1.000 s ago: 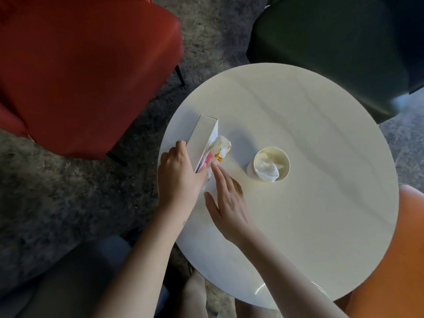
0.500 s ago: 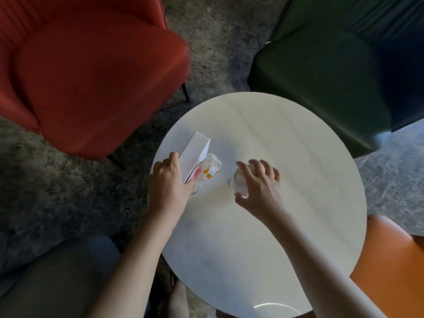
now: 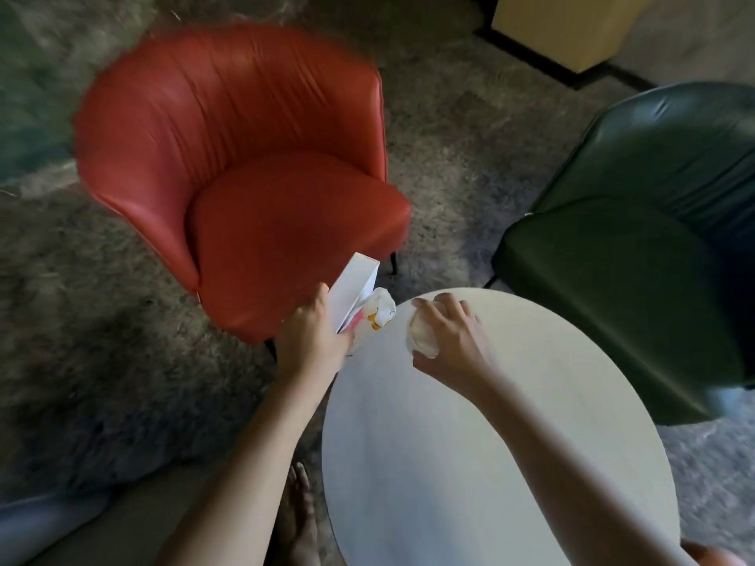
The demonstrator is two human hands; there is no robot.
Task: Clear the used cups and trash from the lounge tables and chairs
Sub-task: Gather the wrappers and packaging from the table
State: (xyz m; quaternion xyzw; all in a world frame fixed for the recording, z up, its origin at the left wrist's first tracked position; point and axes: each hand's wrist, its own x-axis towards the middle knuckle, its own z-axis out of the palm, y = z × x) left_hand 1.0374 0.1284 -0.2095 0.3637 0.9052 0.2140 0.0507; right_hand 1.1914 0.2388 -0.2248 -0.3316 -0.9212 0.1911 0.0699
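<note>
My left hand (image 3: 312,339) grips a flat white box (image 3: 352,290) together with a crumpled printed wrapper (image 3: 378,314), both lifted past the left edge of the round white table (image 3: 490,463). My right hand (image 3: 453,337) is curled over a pale paper cup (image 3: 423,341) and holds it from above, just over the table's far left part. The cup's inside is hidden by my fingers.
A red armchair (image 3: 253,169) stands close behind my left hand. A dark green armchair (image 3: 637,255) stands at the table's far right. An orange seat (image 3: 711,555) shows at the bottom right corner. Shaggy grey carpet (image 3: 102,341) covers the floor. A yellow cabinet (image 3: 564,26) stands at the back.
My right hand went from beside the box to the cup and took hold of it. Both hands lifted their items and moved left, off toward the table edge. The view tilted up.
</note>
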